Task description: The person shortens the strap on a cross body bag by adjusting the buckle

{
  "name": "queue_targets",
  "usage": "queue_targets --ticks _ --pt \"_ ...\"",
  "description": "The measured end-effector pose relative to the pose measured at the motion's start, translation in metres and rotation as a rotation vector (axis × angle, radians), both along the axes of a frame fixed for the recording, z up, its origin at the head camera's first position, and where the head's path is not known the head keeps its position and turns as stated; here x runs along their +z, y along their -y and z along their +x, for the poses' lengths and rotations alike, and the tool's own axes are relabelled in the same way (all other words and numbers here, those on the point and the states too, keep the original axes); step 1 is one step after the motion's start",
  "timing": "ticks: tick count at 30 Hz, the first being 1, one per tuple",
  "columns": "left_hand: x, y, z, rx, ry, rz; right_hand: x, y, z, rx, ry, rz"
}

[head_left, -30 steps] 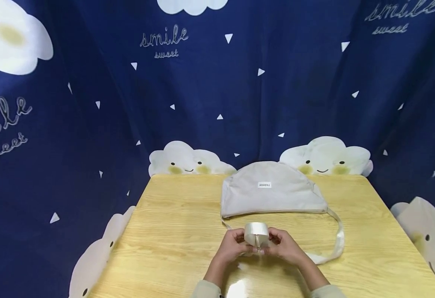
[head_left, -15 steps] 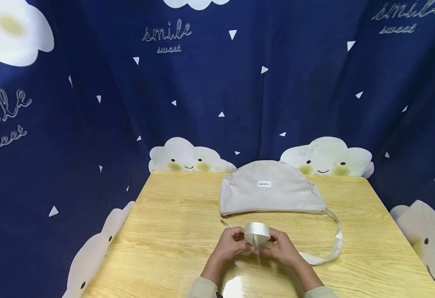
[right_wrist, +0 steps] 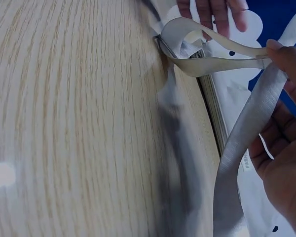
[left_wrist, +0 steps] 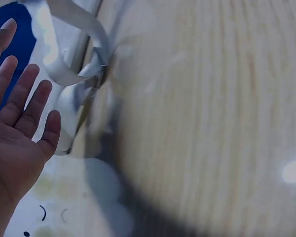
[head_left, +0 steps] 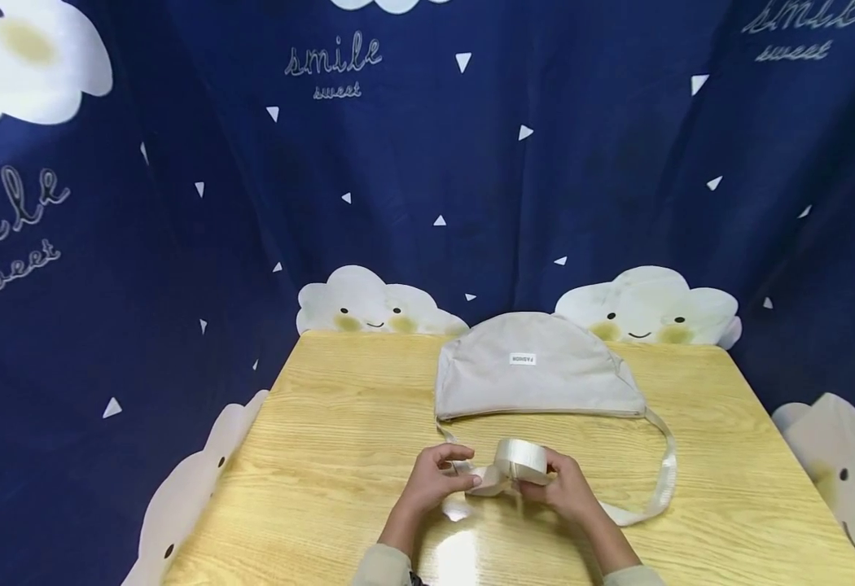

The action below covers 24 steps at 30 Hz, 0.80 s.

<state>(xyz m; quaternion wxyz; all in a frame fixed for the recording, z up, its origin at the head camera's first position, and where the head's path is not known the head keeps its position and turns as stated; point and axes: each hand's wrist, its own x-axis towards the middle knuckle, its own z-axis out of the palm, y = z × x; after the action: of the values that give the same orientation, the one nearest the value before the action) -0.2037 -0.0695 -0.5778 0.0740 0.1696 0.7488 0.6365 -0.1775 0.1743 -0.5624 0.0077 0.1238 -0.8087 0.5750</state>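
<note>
A pale grey shoulder bag [head_left: 537, 378] with a small white label lies at the back of the table. Its fabric strap [head_left: 521, 457] is raised in a loop between my hands. My right hand [head_left: 567, 488] pinches the strap between thumb and fingers, seen up close in the right wrist view, where more strap [right_wrist: 249, 123] hangs down. A thin metal strap adjuster [right_wrist: 163, 45] sits on the loop, away from the fingers. My left hand [head_left: 426, 482] is beside the loop's left end; its fingers [left_wrist: 27, 98] are spread and hold nothing in the left wrist view.
The wooden table [head_left: 339, 407] has light glare near its front edge. The strap's right part [head_left: 665, 480] curves over the table to the bag's right end. Behind and around the table hangs a dark blue curtain [head_left: 398, 179] with cloud prints.
My left hand has let go of the strap and moved left, its fingers opening. My right hand has shifted slightly right with the strap loop. The bag stays put.
</note>
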Motion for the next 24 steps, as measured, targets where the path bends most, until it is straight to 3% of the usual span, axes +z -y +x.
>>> queue_targets --ticks 4,11,14,20,24 --pt "-0.008 -0.005 -0.002 -0.016 0.002 -0.006 -0.001 -0.003 0.0 0.017 0.014 -0.033" --pt "-0.015 -0.008 -0.003 -0.004 0.032 -0.121 -0.006 -0.006 0.001 0.015 0.023 -0.026" --pt "-0.007 -0.006 0.001 0.008 0.02 -0.102 -0.008 -0.008 0.002 0.017 0.014 -0.029" --pt "0.02 -0.005 0.01 -0.005 -0.022 -0.044 -0.01 -0.009 0.005 0.007 0.052 -0.108" --pt "0.026 -0.006 0.012 -0.013 -0.024 -0.005 -0.003 -0.007 0.007 0.029 0.045 -0.117"
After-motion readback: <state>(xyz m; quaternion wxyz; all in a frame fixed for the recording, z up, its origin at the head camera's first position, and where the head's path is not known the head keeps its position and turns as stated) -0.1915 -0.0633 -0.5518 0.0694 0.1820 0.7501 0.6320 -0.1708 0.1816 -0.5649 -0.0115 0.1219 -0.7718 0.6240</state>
